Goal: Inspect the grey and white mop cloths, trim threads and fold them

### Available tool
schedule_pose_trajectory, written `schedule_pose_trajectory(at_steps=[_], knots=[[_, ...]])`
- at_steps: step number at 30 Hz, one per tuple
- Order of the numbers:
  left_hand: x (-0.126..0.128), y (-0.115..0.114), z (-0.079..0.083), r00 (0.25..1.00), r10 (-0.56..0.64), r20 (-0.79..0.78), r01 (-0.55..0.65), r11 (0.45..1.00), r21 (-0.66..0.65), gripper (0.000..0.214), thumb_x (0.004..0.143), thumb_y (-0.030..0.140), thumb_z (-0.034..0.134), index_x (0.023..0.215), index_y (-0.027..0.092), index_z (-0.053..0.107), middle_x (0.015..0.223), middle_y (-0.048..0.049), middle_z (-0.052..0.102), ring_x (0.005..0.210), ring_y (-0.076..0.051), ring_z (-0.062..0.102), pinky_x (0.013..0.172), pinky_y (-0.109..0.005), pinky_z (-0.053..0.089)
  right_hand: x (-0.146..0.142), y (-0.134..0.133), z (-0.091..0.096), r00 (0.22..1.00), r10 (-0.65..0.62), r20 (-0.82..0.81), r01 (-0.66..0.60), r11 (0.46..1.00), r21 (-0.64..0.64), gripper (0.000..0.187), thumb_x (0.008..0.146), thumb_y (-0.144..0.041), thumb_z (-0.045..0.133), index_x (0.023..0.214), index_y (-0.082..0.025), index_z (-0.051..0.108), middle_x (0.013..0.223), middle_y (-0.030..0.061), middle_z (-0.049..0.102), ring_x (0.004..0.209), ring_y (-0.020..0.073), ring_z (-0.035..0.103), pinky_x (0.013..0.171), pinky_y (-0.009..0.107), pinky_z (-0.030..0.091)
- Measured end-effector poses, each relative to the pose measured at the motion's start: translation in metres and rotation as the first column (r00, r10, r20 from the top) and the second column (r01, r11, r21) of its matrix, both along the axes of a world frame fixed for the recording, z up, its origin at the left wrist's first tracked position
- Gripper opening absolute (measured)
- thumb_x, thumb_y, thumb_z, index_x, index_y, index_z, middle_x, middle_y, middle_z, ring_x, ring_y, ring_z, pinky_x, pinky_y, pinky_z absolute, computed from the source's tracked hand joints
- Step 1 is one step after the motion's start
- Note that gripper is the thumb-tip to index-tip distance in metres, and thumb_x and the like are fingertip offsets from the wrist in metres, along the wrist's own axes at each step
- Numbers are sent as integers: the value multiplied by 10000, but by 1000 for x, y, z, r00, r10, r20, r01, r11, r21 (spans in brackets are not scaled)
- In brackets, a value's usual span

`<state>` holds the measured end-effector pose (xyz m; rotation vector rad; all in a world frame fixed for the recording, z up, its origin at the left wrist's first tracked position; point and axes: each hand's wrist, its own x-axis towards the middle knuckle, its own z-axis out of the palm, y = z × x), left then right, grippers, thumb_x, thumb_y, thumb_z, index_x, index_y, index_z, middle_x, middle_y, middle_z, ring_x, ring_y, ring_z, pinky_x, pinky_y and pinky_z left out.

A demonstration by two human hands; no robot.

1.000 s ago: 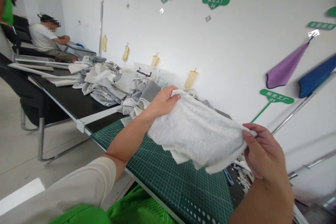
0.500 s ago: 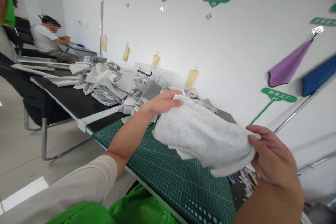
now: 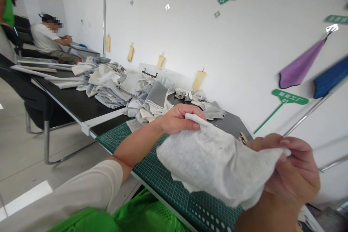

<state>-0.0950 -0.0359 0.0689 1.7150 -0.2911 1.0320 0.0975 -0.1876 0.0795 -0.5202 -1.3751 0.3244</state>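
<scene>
A whitish-grey cloth [image 3: 214, 159], soft and folded over, hangs between my two hands above a green cutting mat [image 3: 152, 159]. My left hand [image 3: 182, 119] pinches its upper left edge between thumb and fingers. At the cloth's right corner, my right hand [image 3: 293, 166] is closed, with a bit of the cloth poking out past the thumb. The lower edge droops unevenly over the mat. Just beyond my left hand lies a heap of grey and white cloths [image 3: 130, 90].
The black table [image 3: 65, 86] carries pale rods [image 3: 62, 79] at its far left and a small pile of cloth scraps [image 3: 209, 107] near the wall. A black chair [image 3: 35, 98] stands to the left. Further back a person [image 3: 46, 36] sits at another table. Gloves [image 3: 199, 79] hang on the wall.
Both hands have moved slightly down and right with the cloth. Its right corner is now pulled higher and the right hand is turned more, with creases running toward it.
</scene>
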Motion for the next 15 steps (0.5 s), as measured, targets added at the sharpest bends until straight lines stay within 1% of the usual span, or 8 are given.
schedule_pose_trajectory(at_steps=[2, 4, 6, 8, 10, 12, 13, 15], knots=[[6, -7, -1, 999, -6, -40, 10, 996, 90, 265, 727, 380, 684, 797, 131, 625, 775, -56, 621, 678, -118, 561, 628, -236, 444, -7, 2, -5, 996, -18, 86, 18, 1000, -6, 166, 797, -158, 562, 955, -204, 575, 740, 40, 571, 649, 188, 555, 542, 317, 430], [7, -11, 0, 997, 47, -67, -33, 980, 197, 219, 787, 343, 624, 855, 134, 624, 827, -65, 630, 730, -127, 573, 669, -243, 453, -7, 6, -9, 987, -5, 161, 13, 999, -47, 187, 809, -147, 538, 986, -197, 572, 792, 59, 586, 706, 193, 567, 578, 315, 430], [5, -9, 3, 983, 172, -65, -147, 948, 281, 198, 822, 315, 580, 895, 135, 616, 851, -62, 634, 763, -130, 576, 699, -247, 454, -1, 9, -10, 986, -26, 164, 38, 997, -71, 180, 806, -147, 543, 978, -186, 579, 819, 63, 590, 738, 185, 568, 611, 307, 428], [-1, -3, 7, 944, 328, -22, -304, 896, 323, 187, 832, 302, 562, 901, 135, 610, 851, -50, 636, 774, -128, 575, 713, -244, 450, 8, 10, -8, 989, -117, 87, 122, 991, -47, 167, 777, -146, 576, 941, -172, 591, 841, 66, 600, 767, 182, 573, 640, 302, 430], [-8, 6, 11, 868, 494, 57, -485, 817, 311, 174, 839, 291, 547, 900, 140, 607, 853, -36, 638, 786, -124, 574, 724, -239, 445, 18, 11, -4, 969, -244, -36, 245, 969, 11, 158, 734, -137, 615, 891, -155, 609, 836, 65, 616, 757, 168, 576, 652, 290, 434], [-13, 16, 13, 752, 647, 128, -653, 704, 279, 171, 846, 290, 531, 906, 148, 606, 855, -24, 641, 797, -123, 576, 735, -240, 440, 27, 12, 0, 916, -372, -153, 382, 923, 43, 167, 692, -121, 650, 856, -143, 631, 818, 57, 631, 711, 140, 571, 649, 269, 435], [-15, 20, 14, 689, 710, 149, -718, 640, 273, 174, 849, 293, 523, 909, 153, 607, 854, -19, 642, 800, -124, 578, 740, -242, 438, 30, 13, 0, 885, -425, -191, 440, 897, 42, 177, 672, -114, 669, 845, -139, 641, 806, 52, 634, 689, 128, 566, 645, 259, 436], [-16, 26, 13, 579, 800, 160, -802, 522, 290, 179, 854, 298, 507, 916, 162, 606, 849, -12, 645, 801, -126, 584, 745, -247, 438, 38, 18, -1, 837, -504, -212, 513, 858, -14, 212, 644, -126, 709, 849, -139, 655, 766, 39, 625, 647, 113, 553, 619, 249, 438]])
